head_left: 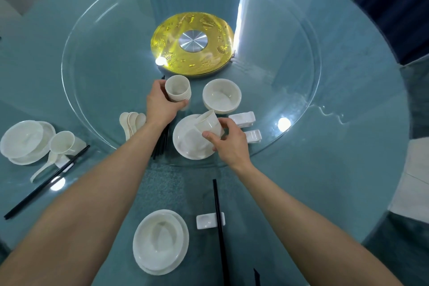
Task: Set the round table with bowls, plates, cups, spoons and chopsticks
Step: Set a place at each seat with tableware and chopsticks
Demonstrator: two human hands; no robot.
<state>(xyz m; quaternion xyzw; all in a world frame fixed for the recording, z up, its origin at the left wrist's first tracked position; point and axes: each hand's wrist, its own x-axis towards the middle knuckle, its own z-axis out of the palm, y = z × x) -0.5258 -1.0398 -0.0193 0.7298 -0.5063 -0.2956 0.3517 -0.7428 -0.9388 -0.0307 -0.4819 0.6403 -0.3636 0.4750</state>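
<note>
Where the table (348, 169) curves off at far left, one setting is laid: left bowl (22, 140) on left plate (50, 129), left cup (62, 142) just beside. Spoon (44, 169) lies below the cup, handle pointing down-left. Left chopsticks (46, 181) run diagonally, upper ends over a small white block, mostly hidden.

Glass turntable (92, 65) next. Near its front edge, spoons (131, 123) lie nested in a pile. Loose chopsticks (161, 146), black, lie bundled just right of them, partly under the left wrist.

Left hand (160, 104): fingers and thumb wrapped round the cup stack (177, 88), mouth up. Cannot tell whether the stack is lifted or resting on the glass.

Near edge, below: near bowl (160, 241) sits in near plate (183, 234), between the forearms.

Gold hub (192, 42) with a metal disc at the turntable's centre, behind the cup stack.

Plates (188, 144) stacked right of the loose chopsticks. One cup (207, 123) is tilted over them, mouth toward upper left. Right hand (228, 144) grips it, thumb on the near side, fingers round the far side. Contact between cup and plates: cannot tell.

Bowls (221, 96) stacked behind the cup, right of the cup stack, apart from it.

Rests (242, 118), white, in two piles just right of the right hand.

Near rest (210, 220) lies right of the near plate; near chopsticks (219, 227) lie across it, running toward the bottom edge.
</note>
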